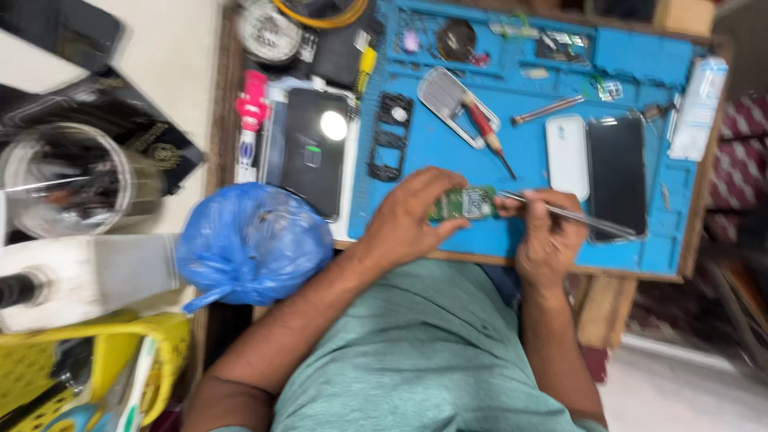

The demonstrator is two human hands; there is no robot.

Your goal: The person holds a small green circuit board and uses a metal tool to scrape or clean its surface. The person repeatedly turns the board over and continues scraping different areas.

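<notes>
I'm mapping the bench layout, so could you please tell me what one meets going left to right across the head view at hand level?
Clear plastic jar → blue plastic bag → left hand → green circuit board → right hand, holding metal tweezers → dark phone.

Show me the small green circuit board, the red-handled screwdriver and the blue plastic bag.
green circuit board [464, 203], head view, its middle.
red-handled screwdriver [482, 127], head view, the red handle.
blue plastic bag [252, 240], head view, its bulging middle.

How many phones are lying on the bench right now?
2: a dark phone left of the blue mat, another dark phone at the mat's right. More may be hidden.
</notes>
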